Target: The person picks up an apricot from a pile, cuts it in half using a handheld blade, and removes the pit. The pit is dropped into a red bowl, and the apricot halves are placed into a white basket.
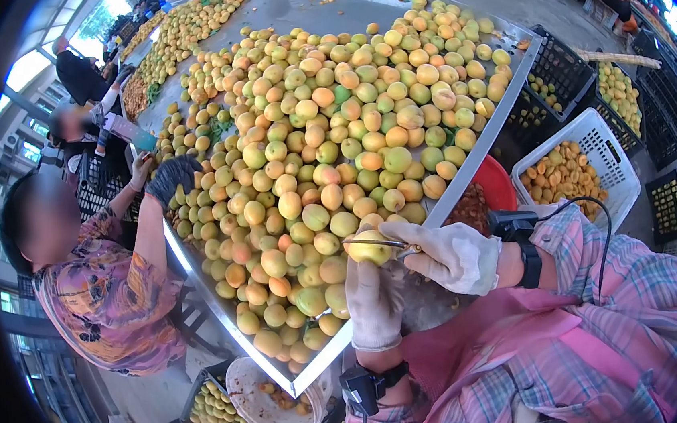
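Observation:
A yellow-green apricot [369, 249] sits in the fingers of my gloved left hand [375, 305], by the near edge of the fruit table. My gloved right hand [455, 259] grips a small thin-bladed knife [380, 242], whose blade lies across the apricot. Its handle is mostly hidden by the fingers. Just beyond both hands spreads a big heap of apricots [325, 148], yellow, green and orange, on the metal-edged table [474, 151].
Across the table corner, a person [102, 272] in dark gloves reaches into the heap. A white bucket [246, 393] stands below the corner. To my right are a red basin [497, 185], a white basket [616, 159] of halved apricots and black crates [563, 63].

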`<state>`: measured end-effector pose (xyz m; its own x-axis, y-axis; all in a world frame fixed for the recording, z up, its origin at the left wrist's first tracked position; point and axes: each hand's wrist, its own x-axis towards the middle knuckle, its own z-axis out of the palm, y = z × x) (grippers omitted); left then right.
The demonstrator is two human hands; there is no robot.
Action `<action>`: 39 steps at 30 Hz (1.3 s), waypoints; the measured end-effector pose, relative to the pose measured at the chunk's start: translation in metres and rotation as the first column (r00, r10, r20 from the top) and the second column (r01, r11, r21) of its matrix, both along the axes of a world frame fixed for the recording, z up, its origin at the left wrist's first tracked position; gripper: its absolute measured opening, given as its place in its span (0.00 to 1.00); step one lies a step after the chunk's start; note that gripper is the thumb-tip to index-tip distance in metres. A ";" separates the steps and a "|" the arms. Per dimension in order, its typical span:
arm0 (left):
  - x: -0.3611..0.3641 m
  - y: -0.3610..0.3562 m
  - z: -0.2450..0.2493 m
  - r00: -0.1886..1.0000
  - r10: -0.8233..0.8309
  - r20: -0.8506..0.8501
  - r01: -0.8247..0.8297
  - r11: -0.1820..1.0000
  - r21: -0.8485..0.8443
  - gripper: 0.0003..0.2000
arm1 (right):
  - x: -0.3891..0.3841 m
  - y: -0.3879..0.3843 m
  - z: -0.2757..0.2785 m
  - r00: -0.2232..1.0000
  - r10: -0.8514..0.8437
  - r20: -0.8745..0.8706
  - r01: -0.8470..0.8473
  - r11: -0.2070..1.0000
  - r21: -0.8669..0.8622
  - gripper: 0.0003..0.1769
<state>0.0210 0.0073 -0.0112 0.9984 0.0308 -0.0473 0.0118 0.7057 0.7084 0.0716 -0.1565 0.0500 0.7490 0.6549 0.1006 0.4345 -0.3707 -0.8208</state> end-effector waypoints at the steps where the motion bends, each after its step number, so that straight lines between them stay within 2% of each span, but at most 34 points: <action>1: -0.001 0.000 0.001 1.000 0.001 -0.001 -0.001 1.000 -0.001 0.32 | -0.001 0.000 0.000 1.000 -0.006 0.016 0.007 0.998 -0.056 0.29; 2: -0.002 -0.001 0.003 1.000 0.008 -0.009 -0.007 1.000 0.027 0.32 | -0.001 0.001 -0.001 0.999 -0.011 0.032 0.014 0.994 -0.112 0.30; 6: -0.004 -0.001 0.007 0.997 0.055 -0.052 -0.047 0.989 0.143 0.32 | -0.004 0.004 -0.004 0.996 -0.016 0.085 0.024 0.994 -0.105 0.32; 9: -0.006 -0.004 0.014 0.998 0.056 -0.029 -0.053 0.995 0.089 0.31 | -0.006 0.005 -0.005 0.996 -0.007 0.090 0.020 0.989 -0.143 0.33; 13: -0.007 -0.004 0.013 0.997 0.069 -0.023 -0.066 0.990 0.124 0.30 | -0.007 0.006 -0.006 0.994 -0.018 0.107 0.038 0.981 -0.193 0.34; 15: -0.007 -0.004 0.011 0.993 0.121 0.007 -0.118 0.952 0.281 0.29 | -0.008 0.007 -0.004 0.994 -0.014 0.110 0.037 0.976 -0.215 0.34; 18: -0.007 -0.004 0.013 0.993 0.114 0.044 -0.121 0.969 0.214 0.28 | -0.010 0.007 -0.004 0.997 -0.014 0.078 0.034 0.966 -0.258 0.34; 19: -0.008 -0.005 0.017 0.993 0.113 0.044 -0.120 0.970 0.213 0.28 | -0.010 0.007 -0.008 0.989 -0.016 0.146 0.055 0.962 -0.269 0.35; 20: -0.010 -0.008 0.024 0.991 0.133 0.023 -0.135 0.953 0.272 0.27 | -0.010 0.007 -0.010 0.977 -0.015 0.214 0.076 0.958 -0.278 0.35; 24: -0.012 -0.010 0.025 0.979 0.204 -0.015 -0.179 0.887 0.426 0.28 | -0.005 0.008 -0.007 0.985 -0.015 0.172 0.063 0.959 -0.276 0.36; 26: -0.010 -0.016 0.027 0.974 0.225 0.003 -0.212 0.913 0.347 0.29 | -0.006 0.008 -0.008 0.962 0.005 0.274 0.063 0.969 -0.238 0.37; 28: -0.008 -0.018 0.022 0.973 0.228 0.035 -0.227 0.918 0.327 0.28 | -0.006 0.009 -0.007 0.968 -0.002 0.252 0.059 0.974 -0.219 0.37; 30: -0.007 -0.018 0.019 0.985 0.169 -0.040 -0.157 0.965 0.209 0.35 | -0.008 0.010 -0.011 0.960 -0.007 0.280 0.056 0.985 -0.165 0.37; 33: -0.009 -0.012 0.025 0.993 0.112 -0.025 -0.100 0.951 0.293 0.37 | -0.008 0.011 -0.015 0.959 -0.022 0.282 0.069 0.985 -0.161 0.37; 35: -0.012 -0.010 0.026 0.995 0.097 -0.020 -0.085 0.945 0.316 0.35 | -0.010 0.010 -0.011 0.970 -0.014 0.242 0.056 0.984 -0.167 0.37; 37: -0.015 -0.011 0.029 0.978 0.206 -0.041 -0.178 0.917 0.357 0.24 | -0.012 0.011 -0.007 0.963 -0.017 0.269 0.066 0.982 -0.175 0.37; 38: -0.016 -0.010 0.030 0.979 0.200 -0.041 -0.172 0.916 0.361 0.24 | -0.013 0.010 -0.006 0.956 -0.014 0.294 0.072 0.979 -0.190 0.37; 39: -0.016 -0.008 0.032 0.976 0.215 -0.033 -0.180 0.881 0.438 0.23 | -0.013 0.010 -0.007 0.956 -0.019 0.294 0.077 0.979 -0.187 0.37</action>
